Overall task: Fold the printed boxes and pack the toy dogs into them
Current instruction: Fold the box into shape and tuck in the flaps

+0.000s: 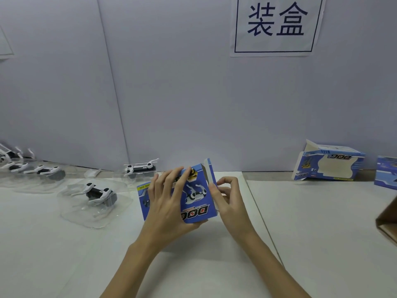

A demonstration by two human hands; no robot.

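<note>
Risk: our left hand (167,203) grips the blue printed cardboard box (193,196), right hand (227,194) pinches its end flap (half folded); hard tucking could crease it.

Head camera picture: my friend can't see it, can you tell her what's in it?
Two hands fold a blue printed box over a white table: the left hand holds its front, the right hand pinches a side flap. Toy dogs in clear trays wait on the left, and another folded box sits far right.
</note>
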